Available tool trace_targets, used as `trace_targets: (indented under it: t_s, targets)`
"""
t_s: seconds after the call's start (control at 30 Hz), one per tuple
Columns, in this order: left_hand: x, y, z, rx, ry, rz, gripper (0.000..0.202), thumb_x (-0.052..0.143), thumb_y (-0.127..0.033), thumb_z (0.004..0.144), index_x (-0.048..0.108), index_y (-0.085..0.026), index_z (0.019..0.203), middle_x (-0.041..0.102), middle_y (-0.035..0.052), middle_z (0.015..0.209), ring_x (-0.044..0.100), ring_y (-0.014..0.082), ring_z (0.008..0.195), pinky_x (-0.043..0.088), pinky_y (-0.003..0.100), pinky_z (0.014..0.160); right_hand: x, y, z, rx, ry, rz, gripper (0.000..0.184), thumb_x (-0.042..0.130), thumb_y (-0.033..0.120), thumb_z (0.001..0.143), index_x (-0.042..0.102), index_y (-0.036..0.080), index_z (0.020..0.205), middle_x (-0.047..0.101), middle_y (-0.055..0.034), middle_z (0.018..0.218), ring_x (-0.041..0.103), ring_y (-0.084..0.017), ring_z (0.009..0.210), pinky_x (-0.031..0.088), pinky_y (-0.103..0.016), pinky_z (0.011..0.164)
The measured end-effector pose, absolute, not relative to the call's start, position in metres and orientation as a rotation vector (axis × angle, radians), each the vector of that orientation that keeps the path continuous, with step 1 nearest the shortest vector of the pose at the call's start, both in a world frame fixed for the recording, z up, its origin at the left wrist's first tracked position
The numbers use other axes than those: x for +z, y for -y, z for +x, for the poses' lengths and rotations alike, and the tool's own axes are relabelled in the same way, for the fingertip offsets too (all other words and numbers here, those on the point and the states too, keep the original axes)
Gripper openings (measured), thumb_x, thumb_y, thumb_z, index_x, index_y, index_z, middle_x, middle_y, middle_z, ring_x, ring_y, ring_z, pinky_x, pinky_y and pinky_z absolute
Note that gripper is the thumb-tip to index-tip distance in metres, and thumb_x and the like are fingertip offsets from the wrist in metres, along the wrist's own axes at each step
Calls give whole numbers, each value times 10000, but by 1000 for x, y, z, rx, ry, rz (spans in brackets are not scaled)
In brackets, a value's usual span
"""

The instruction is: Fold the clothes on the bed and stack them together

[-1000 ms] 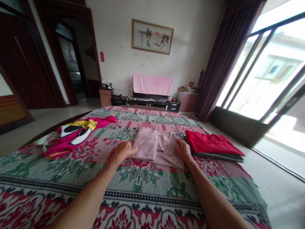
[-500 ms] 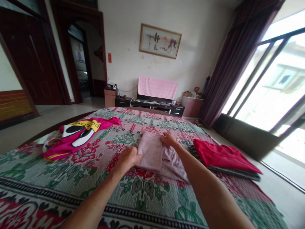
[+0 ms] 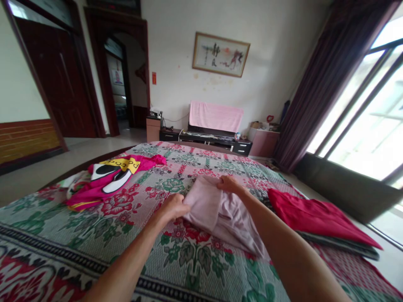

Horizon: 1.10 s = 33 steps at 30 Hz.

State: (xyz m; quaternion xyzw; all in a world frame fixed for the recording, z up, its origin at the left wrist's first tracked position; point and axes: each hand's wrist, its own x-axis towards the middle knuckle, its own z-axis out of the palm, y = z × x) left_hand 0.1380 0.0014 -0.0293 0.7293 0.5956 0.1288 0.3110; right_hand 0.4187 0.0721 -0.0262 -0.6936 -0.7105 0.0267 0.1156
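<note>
A pale pink garment (image 3: 217, 212) lies partly folded in the middle of the flowered bedspread (image 3: 94, 239). My left hand (image 3: 172, 207) pinches its near left edge, fingers closed on the cloth. My right hand (image 3: 229, 183) reaches over the garment and grips its far edge, fingers curled on the fabric. My right forearm crosses above the garment's right half and hides part of it.
A bright pink, yellow and white garment (image 3: 110, 178) is heaped at the bed's left. A folded red garment (image 3: 315, 218) rests on a grey one at the right. Beyond the bed stand a low cabinet with a pink towel (image 3: 215, 116), a doorway and a large window.
My right hand left the garment's near right edge and moved across to its far edge. My left hand has kept its hold. The view has shifted right.
</note>
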Motion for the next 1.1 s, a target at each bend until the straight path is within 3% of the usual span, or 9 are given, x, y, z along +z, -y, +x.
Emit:
trace_targets:
  t_s: [0.2,0.33,0.5,0.6,0.73,0.93,1.1]
  targets:
    - [-21,-46,111,743,-1773,1807,277,543,-276,682,683,-179,901,688,10,683,632,161,611,428,208,504,-13,-73,418,66,1930,-1978,228,545,324,795,654,124,781,608,-13,674,514,-115,644,336,-198,554]
    - [-23,-88,93,986,-1875,1792,369,559,-290,728,668,-175,1062,731,54,951,671,190,860,479,223,685,-14,-80,413,161,1780,-1938,297,542,389,805,684,128,799,628,-19,680,550,-131,666,360,-199,559]
    - [-40,-91,89,903,-1931,2074,477,577,-247,732,603,-167,1202,675,113,1156,619,244,1070,464,305,909,-31,-76,420,257,1757,-2008,265,558,338,802,730,150,874,675,-32,688,598,-147,675,404,-207,595]
    - [-52,-69,89,1004,-1705,2386,375,532,-190,741,663,-185,1092,657,96,1162,598,220,1086,437,314,983,-36,-63,433,297,1797,-2006,269,544,330,818,740,148,845,683,-30,682,600,-138,666,404,-197,585]
    - [-59,-39,91,916,-1213,2670,343,512,-125,695,721,-219,951,667,63,1147,587,206,1104,418,330,1030,-38,-38,451,352,1851,-1941,279,547,334,808,745,142,854,691,-24,707,593,-134,672,401,-194,576]
    - [-59,-3,106,592,-877,2774,533,549,-116,597,698,-251,1090,585,53,1331,523,237,1225,378,379,1078,-49,-7,466,465,1724,-1852,331,565,413,789,736,153,903,664,-13,673,576,-140,639,402,-203,541]
    - [-60,9,117,510,-686,2778,472,504,-88,648,708,-250,1043,670,38,1180,595,200,1103,424,346,1020,-49,4,470,596,1728,-1752,379,554,453,803,718,150,959,678,-24,740,571,-133,630,412,-208,549]
